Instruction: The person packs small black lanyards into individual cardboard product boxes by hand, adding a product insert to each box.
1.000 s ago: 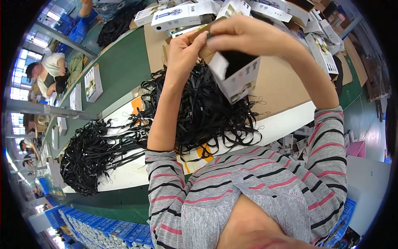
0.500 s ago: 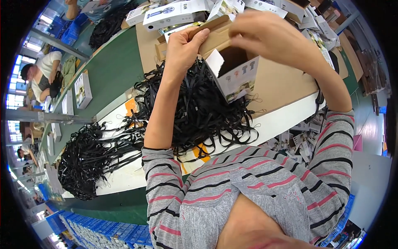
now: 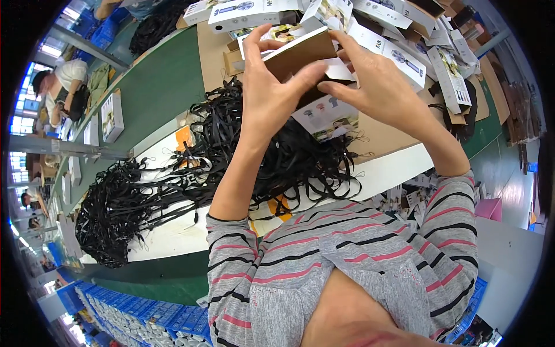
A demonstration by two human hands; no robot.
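Observation:
A small printed white cardboard box (image 3: 328, 120) stands with its top open beside a heap of black lanyards (image 3: 231, 124). My left hand (image 3: 269, 95) grips the box's left side, fingers behind the raised brown flap (image 3: 298, 56) and thumb over the opening. On the other side my right hand (image 3: 378, 84) holds the box, its fingers behind the flap and its thumb at the near edge. A small white side flap (image 3: 338, 69) shows between the two hands. The dark inside of the box is mostly hidden.
Printed fan boxes (image 3: 254, 14) pile up along the far side. More lanyards (image 3: 113, 214) lie bunched on the left of the white tabletop (image 3: 173, 234). A green work surface (image 3: 159, 81) runs along the far left, where a co-worker (image 3: 66, 92) sits. Blue crates (image 3: 127, 318) stand below.
My right hand has come down from its blurred motion over the flap to the box's right side. My left hand has shifted right, its thumb now across the opening.

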